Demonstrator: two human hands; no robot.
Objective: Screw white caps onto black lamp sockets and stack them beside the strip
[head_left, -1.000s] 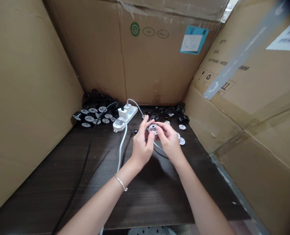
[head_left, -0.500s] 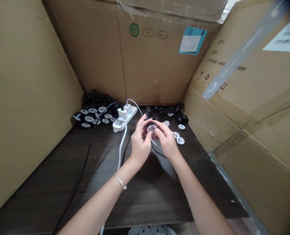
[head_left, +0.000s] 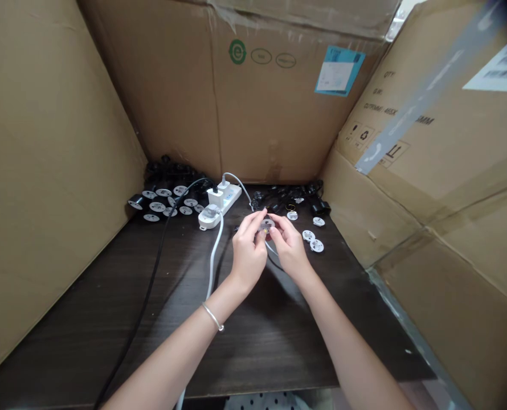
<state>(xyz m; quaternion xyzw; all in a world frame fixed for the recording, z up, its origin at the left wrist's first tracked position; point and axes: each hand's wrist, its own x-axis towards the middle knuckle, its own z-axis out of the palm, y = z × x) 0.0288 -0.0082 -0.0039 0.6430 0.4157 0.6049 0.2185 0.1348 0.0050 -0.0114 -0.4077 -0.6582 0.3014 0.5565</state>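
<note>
Both hands meet over the middle of a dark wooden table (head_left: 245, 347). My left hand (head_left: 247, 256), with a thin bracelet on its wrist, pinches a small round white disc part (head_left: 266, 224) from the left. My right hand (head_left: 288, 247) grips the same disc from the right with its fingertips. A thin cable (head_left: 274, 256) hangs from under the disc. Several similar white discs (head_left: 312, 239) lie on the table just right of my hands.
A white power strip (head_left: 220, 206) with plugged-in adapters lies at the back, its white cord (head_left: 211, 267) running toward me beside a black cable (head_left: 146, 296). Black parts with white discs (head_left: 163, 202) sit back left, tangled black cables (head_left: 287, 196) back right. Cardboard boxes (head_left: 270, 102) wall three sides.
My hands stay together on the disc, with fingers shifting round it. The pair has drifted slightly, and the view has wobbled a little.
</note>
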